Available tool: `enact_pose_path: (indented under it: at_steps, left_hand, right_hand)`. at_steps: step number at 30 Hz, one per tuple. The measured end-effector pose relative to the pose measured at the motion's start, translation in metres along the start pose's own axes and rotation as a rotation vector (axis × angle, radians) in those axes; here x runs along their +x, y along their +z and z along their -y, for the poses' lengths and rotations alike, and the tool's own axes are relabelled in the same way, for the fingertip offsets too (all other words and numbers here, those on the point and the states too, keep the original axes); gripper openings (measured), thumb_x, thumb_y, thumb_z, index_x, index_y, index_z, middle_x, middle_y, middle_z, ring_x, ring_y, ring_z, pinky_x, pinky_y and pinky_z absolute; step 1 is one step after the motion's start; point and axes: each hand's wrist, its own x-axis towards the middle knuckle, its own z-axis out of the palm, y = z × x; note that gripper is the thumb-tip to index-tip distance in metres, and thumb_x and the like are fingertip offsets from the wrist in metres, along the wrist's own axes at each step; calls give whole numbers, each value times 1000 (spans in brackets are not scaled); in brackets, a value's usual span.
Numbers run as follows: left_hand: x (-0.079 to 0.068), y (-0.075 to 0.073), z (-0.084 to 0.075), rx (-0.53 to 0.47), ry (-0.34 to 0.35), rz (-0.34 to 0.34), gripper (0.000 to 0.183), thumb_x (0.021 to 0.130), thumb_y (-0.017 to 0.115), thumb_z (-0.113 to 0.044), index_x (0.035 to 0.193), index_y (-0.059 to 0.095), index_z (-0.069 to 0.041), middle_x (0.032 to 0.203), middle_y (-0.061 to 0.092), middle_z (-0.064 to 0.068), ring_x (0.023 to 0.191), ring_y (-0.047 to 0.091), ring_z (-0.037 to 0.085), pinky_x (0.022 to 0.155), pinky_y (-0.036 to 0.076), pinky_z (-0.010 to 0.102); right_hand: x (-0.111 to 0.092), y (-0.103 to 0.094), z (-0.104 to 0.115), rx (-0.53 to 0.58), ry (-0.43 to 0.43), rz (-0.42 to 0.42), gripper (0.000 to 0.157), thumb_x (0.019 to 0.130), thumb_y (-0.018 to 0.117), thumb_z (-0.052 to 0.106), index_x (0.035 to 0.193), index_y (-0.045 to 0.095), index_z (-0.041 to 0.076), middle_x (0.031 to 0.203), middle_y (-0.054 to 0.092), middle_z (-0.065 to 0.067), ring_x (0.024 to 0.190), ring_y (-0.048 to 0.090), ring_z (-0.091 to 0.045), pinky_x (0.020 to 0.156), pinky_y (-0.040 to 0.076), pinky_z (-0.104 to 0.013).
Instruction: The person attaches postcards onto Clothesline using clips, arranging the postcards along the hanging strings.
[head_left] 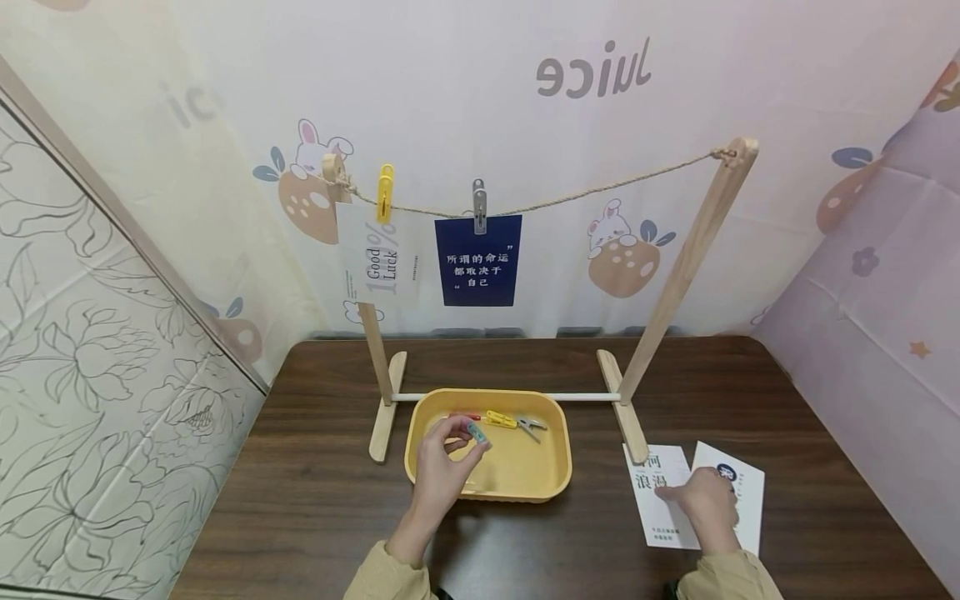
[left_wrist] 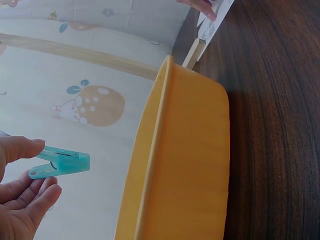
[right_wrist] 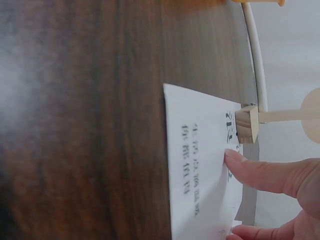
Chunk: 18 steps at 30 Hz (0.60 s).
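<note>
My left hand (head_left: 442, 462) pinches a teal clothespin (left_wrist: 62, 162) between thumb and fingers, held above the yellow basket (left_wrist: 192, 155). Inside that basket lie a yellow clothespin (head_left: 501, 419), a grey one (head_left: 529, 427) and a red one (head_left: 465, 416), partly behind my fingers. At the right, my right hand (head_left: 708, 500) is over two white cards, its thumb touching the printed left card (head_left: 660, 508). The other card (head_left: 750, 508) lies partly under this hand. In the right wrist view the thumb and fingers are apart, the thumb on the card (right_wrist: 200, 165).
A twine line (head_left: 600, 193) spans two wooden posts behind the basket. A yellow clothespin (head_left: 385, 193) holds a white card (head_left: 378, 267) on it; a grey clothespin (head_left: 480, 204) holds a navy card (head_left: 480, 279). The right wooden foot (head_left: 622, 404) stands by the loose cards.
</note>
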Motion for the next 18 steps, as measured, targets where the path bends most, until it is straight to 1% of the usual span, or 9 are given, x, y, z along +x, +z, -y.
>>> enact_pose_path:
  at_steps: [2,7,11,13,16,18]
  left_hand:
    - [0,0,1,-1,-6,1,20,69,70,7,85,58,9,85,56,21,79,54,37,71,49,45]
    - [-1,-1,1,-4,-13,2,21,69,70,7,86,58,9,83,55,21,79,54,37,71,49,46]
    - [-2,-1,3,-1,-17,4,22,69,70,7,87,58,8,83,55,21,80,55,37,72,49,44]
    - [-2,0,5,3,-12,3,22,69,71,6,87,58,8,83,55,21,79,55,37,71,49,43]
    - [0,1,19,-6,-13,1,23,69,72,4,89,59,6,84,55,18,80,55,36,71,50,43]
    - [1,3,30,-1,-17,1,24,69,73,2,89,60,4,84,56,15,80,55,33,71,50,42]
  right_hand:
    - [1,-1,0,4,2,12,66,57,81,25,89,47,-22,77,46,-31,72,48,-43,58,42,-52]
    - [4,-1,-2,11,1,38,63,57,81,25,87,50,-20,77,50,-29,76,49,-45,68,38,-62]
    - [6,-2,-3,18,2,47,65,55,82,26,88,50,-20,77,50,-29,76,49,-45,70,37,-63]
    - [7,-2,-4,24,3,50,68,54,82,28,89,49,-20,78,50,-29,76,48,-44,69,37,-62]
    - [9,-3,-6,32,5,68,71,54,82,29,92,48,-20,78,50,-27,73,48,-40,66,40,-56]
    - [10,-5,-9,32,-7,93,73,55,82,31,93,47,-21,77,50,-27,71,48,-37,63,41,-50]
